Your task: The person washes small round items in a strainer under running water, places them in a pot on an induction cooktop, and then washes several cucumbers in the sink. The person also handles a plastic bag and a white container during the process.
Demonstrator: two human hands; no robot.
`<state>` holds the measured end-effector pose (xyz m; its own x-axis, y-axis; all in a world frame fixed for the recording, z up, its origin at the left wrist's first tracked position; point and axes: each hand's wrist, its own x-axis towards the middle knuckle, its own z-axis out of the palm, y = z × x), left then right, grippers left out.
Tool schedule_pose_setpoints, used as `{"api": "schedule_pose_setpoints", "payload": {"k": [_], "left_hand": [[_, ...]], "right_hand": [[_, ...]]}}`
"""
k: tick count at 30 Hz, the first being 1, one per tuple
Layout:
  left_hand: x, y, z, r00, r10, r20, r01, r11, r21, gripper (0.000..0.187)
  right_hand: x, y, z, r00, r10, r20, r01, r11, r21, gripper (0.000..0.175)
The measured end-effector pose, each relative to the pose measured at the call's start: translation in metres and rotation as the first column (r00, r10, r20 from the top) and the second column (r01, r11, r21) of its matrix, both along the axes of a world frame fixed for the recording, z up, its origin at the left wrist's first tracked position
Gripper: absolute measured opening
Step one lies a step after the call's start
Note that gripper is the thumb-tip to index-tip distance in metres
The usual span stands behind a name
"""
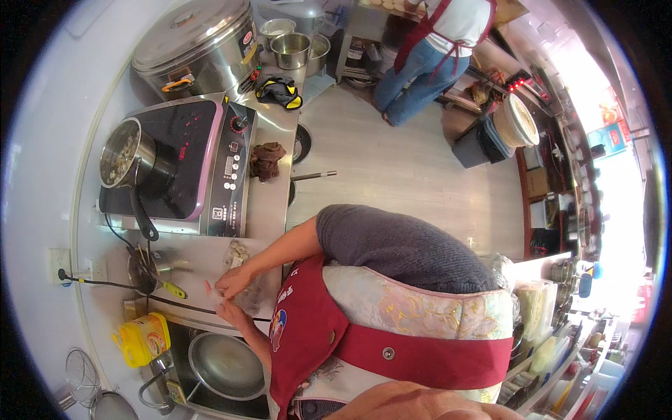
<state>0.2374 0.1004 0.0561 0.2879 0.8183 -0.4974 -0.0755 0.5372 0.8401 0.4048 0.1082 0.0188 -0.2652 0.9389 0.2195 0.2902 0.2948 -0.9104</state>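
Observation:
Over the counter, my right hand (236,282) and my left hand (232,313) are close together, fingers bent around a bit of thin, clear plastic (214,296). Exactly what lies between the fingertips is blurred. Just beyond my right wrist, a clear plastic bag (237,253) with small pale pieces in it rests on the counter (202,252). More crinkled clear plastic shows beneath my right forearm. Left of my hands lie a small metal pot (163,264) and a tool with a yellow-green handle (175,290).
A saucepan (127,153) with food in liquid sits on an induction cooker (178,202). Nearby are a brown cloth (268,161), a large steel cooker (202,52), a yellow jug (143,338) and a wok (227,366). A power cord (184,306) crosses the counter. A person (436,63) stands farther off.

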Motion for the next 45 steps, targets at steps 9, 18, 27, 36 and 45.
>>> {"api": "schedule_pose_setpoints", "payload": {"k": [9, 18, 27, 36, 45], "left_hand": [[0.03, -0.005, 0.033, 0.838, -0.142, -0.527, 0.488, 0.628, 0.606, 0.071], [0.009, -0.01, 0.039, 0.995, -0.088, 0.048, 0.076, 0.975, 0.206, 0.063], [0.01, 0.002, 0.051, 0.976, -0.21, -0.065, 0.22, 0.923, 0.315, 0.048], [-0.044, 0.041, -0.023, 0.984, -0.101, -0.145, 0.125, 0.979, 0.163, 0.027], [-0.091, 0.046, -0.069, 0.955, 0.259, -0.145, -0.237, 0.959, 0.155, 0.019]], "right_hand": [[0.006, -0.005, 0.043, 0.995, -0.081, 0.058, 0.099, 0.874, -0.476, 0.046], [0.025, 0.004, 0.039, 0.979, 0.188, 0.077, -0.154, 0.936, -0.317, 0.035], [0.004, 0.0, 0.025, 0.979, -0.135, 0.155, 0.155, 0.98, -0.127, 0.041], [0.033, -0.043, 0.092, 0.969, -0.016, 0.247, -0.035, 0.979, 0.2, 0.032], [0.022, -0.065, 0.06, 0.977, 0.162, 0.137, -0.193, 0.949, 0.248, 0.033]]}}
